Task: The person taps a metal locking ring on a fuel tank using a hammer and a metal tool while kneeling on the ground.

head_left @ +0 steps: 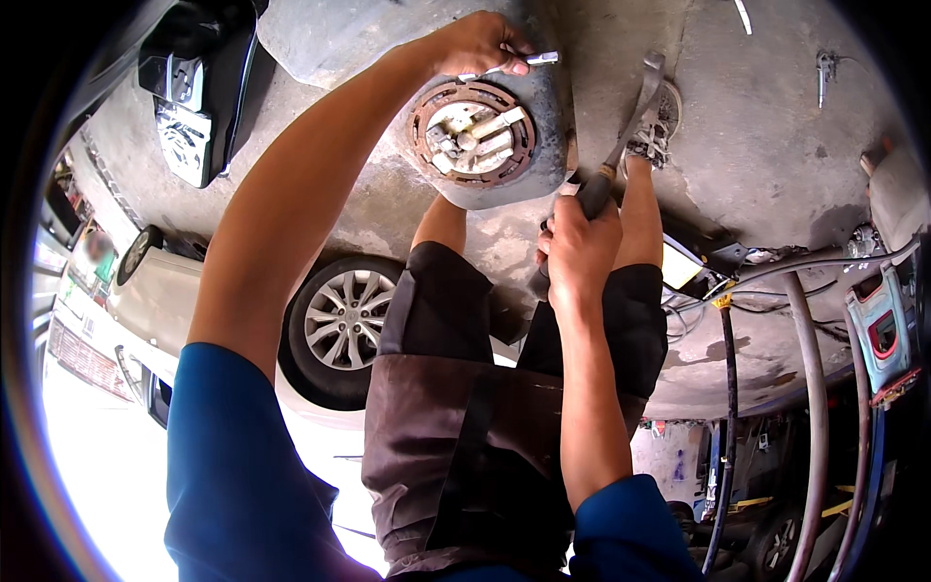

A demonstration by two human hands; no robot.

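Hammer [630, 126] clamped in right hand [580, 242]; left hand [475, 44] pinches what looks like a punch [514, 64] above ring [472, 133].

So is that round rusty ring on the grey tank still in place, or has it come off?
In place: the rusty ring sits flat around the pale unit in the grey tank.

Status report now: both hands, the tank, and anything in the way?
Left hand holds thin metal tool at ring on grey tank. Right hand grips hammer, head raised beside tank. Nothing between hammer and tool.
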